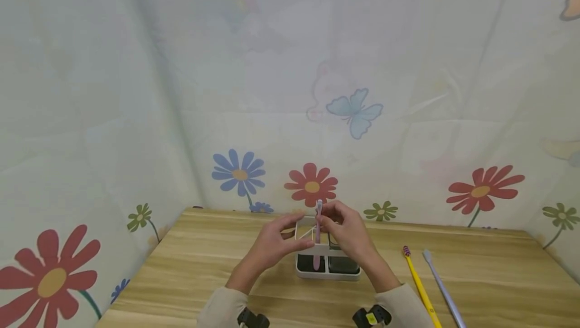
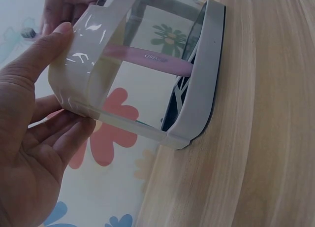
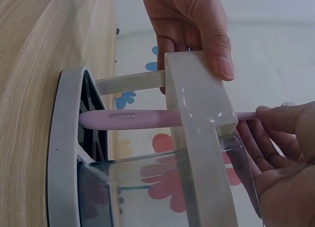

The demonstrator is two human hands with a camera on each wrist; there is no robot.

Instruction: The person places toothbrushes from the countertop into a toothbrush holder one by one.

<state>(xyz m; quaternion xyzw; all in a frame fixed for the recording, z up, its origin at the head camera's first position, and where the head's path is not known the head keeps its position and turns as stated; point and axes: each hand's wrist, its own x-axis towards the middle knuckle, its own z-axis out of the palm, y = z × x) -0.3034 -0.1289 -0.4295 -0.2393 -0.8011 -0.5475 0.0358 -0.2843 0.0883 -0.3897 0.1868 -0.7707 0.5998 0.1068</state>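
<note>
A white toothbrush holder (image 1: 328,276) with a dark-bottomed base and a raised upper frame stands on the table. My left hand (image 1: 278,241) grips the upper frame (image 3: 202,89) at its left side, thumb in front and fingers behind. A pink toothbrush (image 3: 133,119) stands upright through the frame, its handle end down at the base in the left compartment. Just below the bristle head, my right hand (image 1: 348,228) pinches its neck between thumb and fingers. A clear cup (image 3: 140,187) sits in the compartment beside it, partly hidden in the head view.
Right of the holder, a yellow toothbrush (image 1: 420,285) and a pale purple toothbrush (image 1: 444,288) lie on the wood-grain table (image 1: 181,277). A curtain (image 1: 272,91) printed with flowers and a butterfly hangs behind the table and along its left side.
</note>
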